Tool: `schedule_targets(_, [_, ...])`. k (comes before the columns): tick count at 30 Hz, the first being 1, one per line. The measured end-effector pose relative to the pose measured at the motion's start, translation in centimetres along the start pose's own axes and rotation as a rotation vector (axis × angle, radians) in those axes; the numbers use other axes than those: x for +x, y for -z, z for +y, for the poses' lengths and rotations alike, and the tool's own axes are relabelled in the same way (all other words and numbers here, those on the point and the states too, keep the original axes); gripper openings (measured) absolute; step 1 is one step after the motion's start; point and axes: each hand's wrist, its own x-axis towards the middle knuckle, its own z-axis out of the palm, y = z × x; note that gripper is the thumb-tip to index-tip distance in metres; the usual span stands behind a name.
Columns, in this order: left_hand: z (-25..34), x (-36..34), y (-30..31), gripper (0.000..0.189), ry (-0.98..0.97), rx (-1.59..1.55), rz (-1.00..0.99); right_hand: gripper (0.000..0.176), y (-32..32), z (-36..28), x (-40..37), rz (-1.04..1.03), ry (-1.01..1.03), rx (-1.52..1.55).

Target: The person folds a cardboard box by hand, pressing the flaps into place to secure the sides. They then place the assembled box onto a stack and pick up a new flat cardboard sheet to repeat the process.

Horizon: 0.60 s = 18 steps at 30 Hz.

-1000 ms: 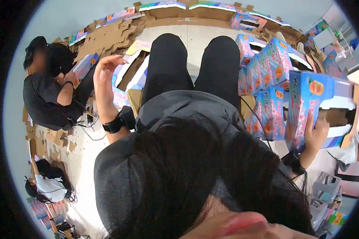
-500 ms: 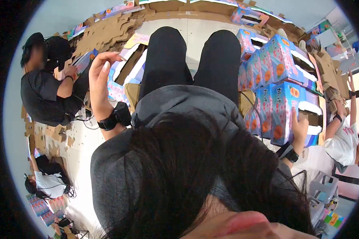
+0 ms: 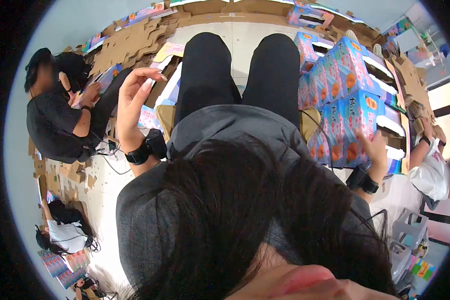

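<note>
My left hand (image 3: 133,97) is raised beside my knee, fingers bent and apart, with nothing visible in it. Behind it lies a pink and blue carton (image 3: 148,116) with an opening in its top. At my other side, my right hand (image 3: 377,151) rests at the near end of a printed blue and pink carton (image 3: 357,120), index finger stretched along its face and the other fingers partly hidden. This carton stands at the end of a lower row, with a second row of like cartons (image 3: 346,70) just beyond it.
Flattened brown cardboard (image 3: 130,47) is piled at the far left. A co-worker in black (image 3: 55,120) sits on my left; another in a white shirt (image 3: 429,175) is on the right. Grey plastic stools (image 3: 409,225) stand at the lower right. A cable (image 3: 325,132) hangs beside the cartons.
The nearest carton by my right hand has shifted forward against its row, and that hand has moved slightly with it. My left hand moved a little right. The white-shirted co-worker's raised arm came down.
</note>
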Motion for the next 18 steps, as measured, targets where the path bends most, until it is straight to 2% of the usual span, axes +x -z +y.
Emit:
schedule_targets(2, [0.1, 0.1, -0.3, 0.022, 0.023, 0.003, -0.033, 0.083, 0.0, -0.7, -0.7, -0.050, 0.006, -0.083])
schedule_targets(3, [0.1, 0.1, -0.3, 0.022, 0.035, 0.006, -0.048, 0.085, 0.9, -1.6, -1.1, -0.099, -0.048, -0.010])
schedule_targets(12, [-0.2, 0.4, -1.1, 0.022, 0.087, -0.061, -0.102, 0.076, 1.5, -1.4, -1.7, -0.084, 0.052, 0.010])
schedule_targets(15, [-1.1, 0.5, -0.9, 0.021, 0.122, -0.021, -0.111, 0.072, 0.4, -0.7, -1.4, -0.010, 0.086, 0.014])
schedule_targets(18, [-1.1, 0.5, -1.1, 0.021, 0.128, -0.023, -0.113, 0.073, 0.5, -0.8, -1.1, -0.075, 0.056, 0.049])
